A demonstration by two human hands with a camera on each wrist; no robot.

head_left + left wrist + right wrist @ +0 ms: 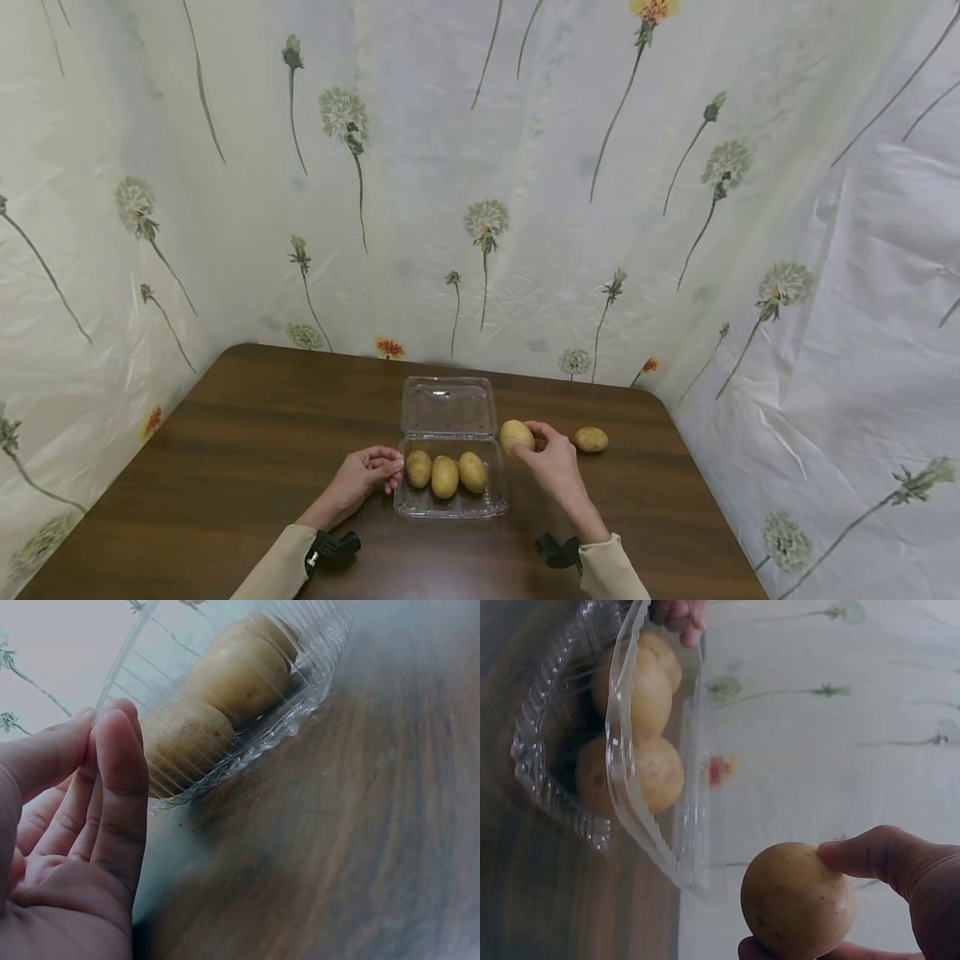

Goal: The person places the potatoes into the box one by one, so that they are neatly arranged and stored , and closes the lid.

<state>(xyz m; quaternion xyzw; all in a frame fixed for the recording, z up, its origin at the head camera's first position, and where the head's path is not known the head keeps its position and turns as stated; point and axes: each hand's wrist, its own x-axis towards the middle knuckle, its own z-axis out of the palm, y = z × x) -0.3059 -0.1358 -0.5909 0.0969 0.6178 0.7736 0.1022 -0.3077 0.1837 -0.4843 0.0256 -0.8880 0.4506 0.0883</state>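
A clear plastic clamshell container (491, 504) lies with its lid (448, 406) folded back, and three potatoes (445, 477) sit side by side in its base. My left hand (362, 479) pinches the container's left rim between thumb and fingertips, as the left wrist view shows up close. In my right hand (553, 460) is another potato (516, 437), gripped between thumb and fingers just beyond the container's right edge. The right wrist view shows this potato (796, 900) raised beside the container wall (619, 742). One more potato (591, 439) lies on the table, right of my right hand.
The brown wooden table (247, 433) reaches back to a pale curtain (420, 183) printed with dandelions, which hangs behind it and along both sides. Dark wrist cameras (333, 550) are strapped at both sleeves.
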